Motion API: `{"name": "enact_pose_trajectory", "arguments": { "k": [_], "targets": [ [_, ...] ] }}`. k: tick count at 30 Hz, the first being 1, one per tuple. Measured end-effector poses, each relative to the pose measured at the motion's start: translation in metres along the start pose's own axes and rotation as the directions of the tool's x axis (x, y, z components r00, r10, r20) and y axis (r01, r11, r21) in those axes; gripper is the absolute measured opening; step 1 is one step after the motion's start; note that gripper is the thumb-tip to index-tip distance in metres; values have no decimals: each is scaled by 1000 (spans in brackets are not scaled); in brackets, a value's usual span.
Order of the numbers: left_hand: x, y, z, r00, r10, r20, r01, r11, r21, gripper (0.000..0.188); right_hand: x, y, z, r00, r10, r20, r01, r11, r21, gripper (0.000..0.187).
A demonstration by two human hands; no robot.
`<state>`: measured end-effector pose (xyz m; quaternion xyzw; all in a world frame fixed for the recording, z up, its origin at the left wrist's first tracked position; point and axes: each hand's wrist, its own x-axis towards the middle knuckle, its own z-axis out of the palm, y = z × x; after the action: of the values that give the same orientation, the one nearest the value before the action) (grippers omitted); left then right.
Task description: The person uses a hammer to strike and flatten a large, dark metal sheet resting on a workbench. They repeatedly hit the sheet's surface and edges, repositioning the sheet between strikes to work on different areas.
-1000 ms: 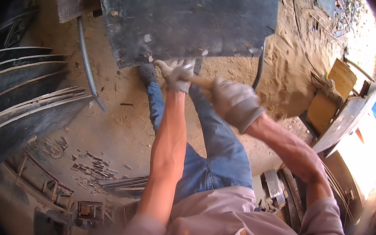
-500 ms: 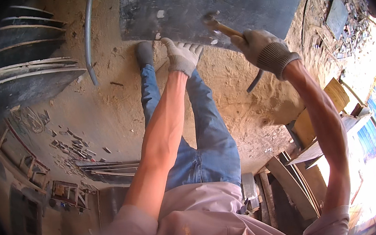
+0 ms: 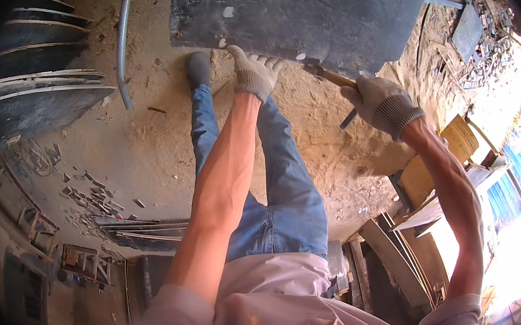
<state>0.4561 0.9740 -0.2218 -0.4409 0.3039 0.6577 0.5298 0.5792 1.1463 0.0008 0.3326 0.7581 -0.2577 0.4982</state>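
Observation:
A large dark board [image 3: 295, 13] with a few pale spots along its near edge spans the upper middle. My left hand [image 3: 256, 77], in a pale knitted glove, grips that near edge, its thumb at the rim and fingers bent against it. To the right, my right hand [image 3: 382, 102], gloved the same way, is wrapped round the wooden handle of a hammer [image 3: 335, 78]. The hammer's head lies at the board's near edge, right of my left hand; whether it touches the board I cannot tell.
Curved-looking dark panels [image 3: 45, 102] stand stacked at the left, beside a bent grey pipe [image 3: 122, 56]. A short dark rod [image 3: 348, 119] shows below my right hand. Wood scraps [image 3: 92, 196] litter the sandy floor, with more rubble [image 3: 483, 50] at the far right. Planks [image 3: 398, 262] lean at the lower right.
The hammer has come down and toward me, from over the board's face to its near edge. My left hand stays on the edge; the board appears slightly higher in view.

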Motion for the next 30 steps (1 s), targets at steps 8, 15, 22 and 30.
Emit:
{"name": "enact_pose_trajectory", "arguments": {
  "k": [8,15,22,30],
  "targets": [
    [-9,-1,10,1000,-27,-6,27,997,74,120,30,-19,-20,976,203,-83,-87,706,703,57],
    [-6,0,2,999,-36,-34,38,999,37,123,8,15,-4,974,221,-54,-62,484,873,54],
    [-6,-3,7,999,-43,-9,43,999,29,121,35,-23,177,836,375,-401,212,453,866,43],
    [-18,-9,19,998,6,-64,-1,997,76,115,29,-48,193,659,434,-614,296,601,742,41]
  ]
}}
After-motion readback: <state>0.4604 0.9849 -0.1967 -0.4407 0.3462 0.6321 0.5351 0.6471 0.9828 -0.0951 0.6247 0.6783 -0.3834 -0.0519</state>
